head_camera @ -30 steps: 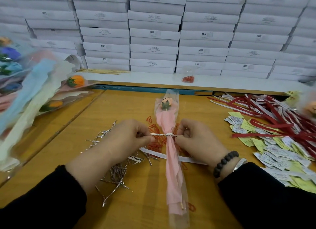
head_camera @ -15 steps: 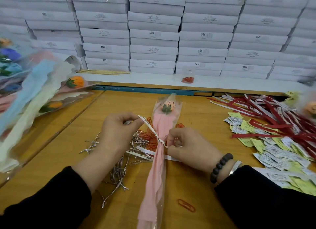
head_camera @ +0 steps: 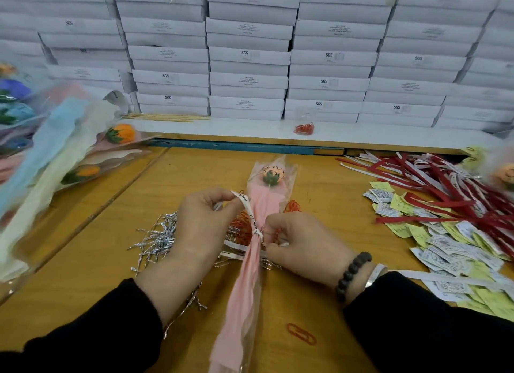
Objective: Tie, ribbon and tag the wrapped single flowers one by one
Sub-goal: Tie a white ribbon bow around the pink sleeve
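You have the wrapped flower (head_camera: 254,250) lying lengthwise on the wooden table (head_camera: 319,183), near the middle of its front half, bloom end toward the back edge and the tail of the wrap running off toward you. That lie puts the pinched neck of the wrap right between your hands, where the knot is made.

Your left hand (head_camera: 204,222) pinches one end of the white ribbon (head_camera: 247,208) between thumb and fingertips and draws it up and away from the neck, taut and slanted. Your right hand (head_camera: 300,244) is curled in close at the knot, fingers bent round the other end, though exactly how it is held there is hidden. Pulling in opposite directions looks meant to cinch the ribbon down so the wrap stays gathered.

The wrap is soft pink crepe-like paper inside a clear, glossy film sleeve, flared at the top and crumpled narrow below the tie. The ribbon is flat, thin and printed with small dark lettering.

Supplies sit within easy reach: a tangle of stiff silver twist ties (head_camera: 155,239) under your left wrist, orange paper clips (head_camera: 242,228) behind the stem, and red ribbons (head_camera: 445,189) heaped over paper tags (head_camera: 450,247) toward the right edge. Finished flowers (head_camera: 69,150) in pastel paper pile up at the left edge.
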A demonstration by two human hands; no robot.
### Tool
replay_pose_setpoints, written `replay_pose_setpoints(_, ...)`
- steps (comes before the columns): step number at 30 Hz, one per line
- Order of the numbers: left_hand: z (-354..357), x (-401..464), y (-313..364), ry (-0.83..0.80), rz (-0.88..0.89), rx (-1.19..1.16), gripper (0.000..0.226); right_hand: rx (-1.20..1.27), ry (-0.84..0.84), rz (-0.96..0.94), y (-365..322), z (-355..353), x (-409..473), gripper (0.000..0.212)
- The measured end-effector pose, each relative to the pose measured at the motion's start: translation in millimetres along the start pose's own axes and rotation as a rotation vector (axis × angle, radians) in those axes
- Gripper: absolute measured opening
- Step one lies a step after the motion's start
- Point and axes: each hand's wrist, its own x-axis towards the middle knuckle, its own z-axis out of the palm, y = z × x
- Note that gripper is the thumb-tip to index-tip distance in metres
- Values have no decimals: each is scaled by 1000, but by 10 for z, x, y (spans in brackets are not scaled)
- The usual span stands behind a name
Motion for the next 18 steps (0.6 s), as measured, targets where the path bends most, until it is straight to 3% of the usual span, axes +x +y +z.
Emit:
replay_pose_setpoints(2,14,-22,-35,-105,-110,-103,20,7,9,2,5,0,4,9)
replay_pose_setpoints(6,58,-37,-81,-318,-328,-362,35,35,18,4,21,-1,12,9)
replay_pose_setpoints(11,44,-29,-86,-364,-206,-151,43,38,26,26,31,-16,14,6)
replay_pose_setpoints(15,13,-17,-110,-372,-47,77,47,-7,0,102,61,-120,28,23)
replay_pose_setpoints(18,9,-4,-137,-357,-33,152,42,261,-50,232,82,-175,26,39)
